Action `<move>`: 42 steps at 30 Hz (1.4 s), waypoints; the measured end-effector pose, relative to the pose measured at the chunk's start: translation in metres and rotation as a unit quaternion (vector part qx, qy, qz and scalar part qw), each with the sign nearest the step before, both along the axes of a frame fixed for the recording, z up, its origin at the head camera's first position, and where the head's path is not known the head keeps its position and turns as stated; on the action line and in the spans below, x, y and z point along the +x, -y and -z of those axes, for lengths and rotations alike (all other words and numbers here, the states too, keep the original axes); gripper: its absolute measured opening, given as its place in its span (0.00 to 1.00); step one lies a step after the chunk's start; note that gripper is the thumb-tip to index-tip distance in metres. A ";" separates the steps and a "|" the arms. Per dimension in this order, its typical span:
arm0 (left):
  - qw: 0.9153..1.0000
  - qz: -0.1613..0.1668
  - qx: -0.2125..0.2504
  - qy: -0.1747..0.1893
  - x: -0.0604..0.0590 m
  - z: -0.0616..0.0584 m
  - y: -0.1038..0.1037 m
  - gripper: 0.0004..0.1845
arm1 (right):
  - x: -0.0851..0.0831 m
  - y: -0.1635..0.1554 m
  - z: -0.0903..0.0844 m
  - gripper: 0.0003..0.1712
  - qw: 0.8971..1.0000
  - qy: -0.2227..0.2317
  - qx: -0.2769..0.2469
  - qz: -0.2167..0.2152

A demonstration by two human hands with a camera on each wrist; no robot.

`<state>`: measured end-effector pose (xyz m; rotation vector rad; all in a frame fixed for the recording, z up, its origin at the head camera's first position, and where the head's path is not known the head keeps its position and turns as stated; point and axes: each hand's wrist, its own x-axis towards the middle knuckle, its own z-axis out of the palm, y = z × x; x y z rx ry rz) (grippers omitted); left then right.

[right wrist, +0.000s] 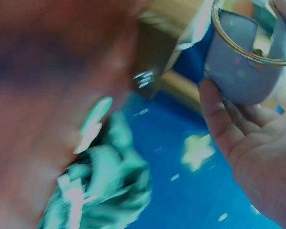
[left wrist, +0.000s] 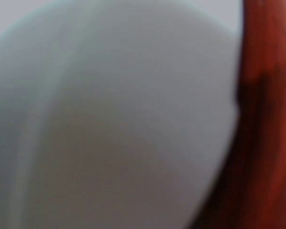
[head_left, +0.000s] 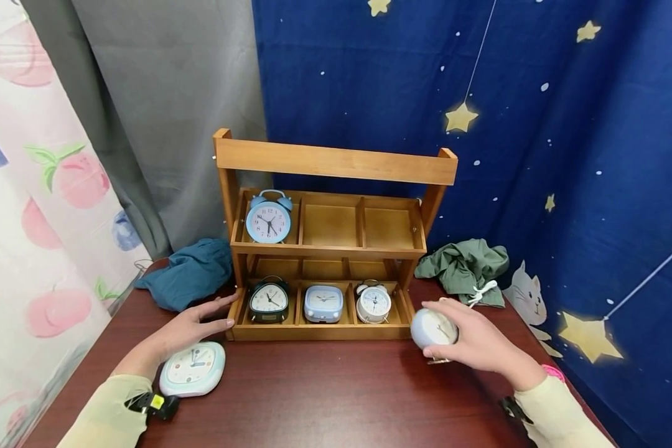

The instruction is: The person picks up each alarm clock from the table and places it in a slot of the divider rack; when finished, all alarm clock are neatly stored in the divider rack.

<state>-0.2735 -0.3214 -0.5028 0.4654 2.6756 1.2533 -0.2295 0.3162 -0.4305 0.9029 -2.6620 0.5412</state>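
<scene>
My right hand (head_left: 470, 336) grips a pale blue rounded clock (head_left: 432, 328) above the table, right of the shelf's lower tier. The right wrist view shows its grey-blue body (right wrist: 243, 62) with a gold metal ring, fingers curled around the side. My left hand (head_left: 187, 330) has its fingers extended against the left end of the wooden shelf (head_left: 319, 334). Below that wrist lies a pale mint-and-white clock (head_left: 193, 369), face up on the table; its blurred pale surface (left wrist: 119, 105) fills most of the left wrist view.
A blue twin-bell clock (head_left: 268, 222) stands in the upper left compartment. Along the lower tier sit a black clock (head_left: 269, 301), a light blue clock (head_left: 323, 303) and a white clock (head_left: 374, 303). Teal cloth (head_left: 187, 274) and green cloth (head_left: 465, 270) lie beside the shelf.
</scene>
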 end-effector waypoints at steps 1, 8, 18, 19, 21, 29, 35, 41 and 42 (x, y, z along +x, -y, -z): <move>1.000 -0.001 0.000 0.001 0.000 0.000 0.000 0.41 | -0.001 0.007 -0.006 0.50 1.000 -0.006 -0.010 -0.001; 1.000 0.001 -0.004 -0.003 0.000 0.001 0.000 0.41 | -0.014 0.060 -0.053 0.54 0.996 -0.031 -0.080 -0.004; 1.000 0.002 -0.001 -0.005 -0.001 0.002 0.000 0.40 | -0.056 0.132 -0.108 0.54 0.987 -0.061 -0.149 0.018; 1.000 0.002 0.000 -0.005 -0.001 0.002 0.000 0.40 | -0.061 0.138 -0.112 0.54 0.986 -0.063 -0.155 0.022; 1.000 0.001 0.003 -0.004 0.000 0.002 0.000 0.40 | -0.070 0.151 -0.118 0.54 0.984 -0.067 -0.163 0.027; 1.000 0.003 0.009 -0.001 0.002 0.000 0.001 0.40 | -0.103 0.193 -0.135 0.56 0.985 -0.089 -0.138 0.054; 1.000 -0.001 0.010 0.003 0.002 0.000 0.002 0.40 | -0.123 0.217 -0.133 0.58 0.988 -0.068 -0.113 0.082; 1.000 0.001 0.013 0.004 0.001 0.000 0.001 0.41 | -0.133 0.232 -0.120 0.59 0.990 -0.070 -0.063 0.105; 1.000 0.001 0.013 0.004 0.001 0.000 0.001 0.41 | -0.133 0.234 -0.118 0.59 0.990 -0.078 -0.052 0.108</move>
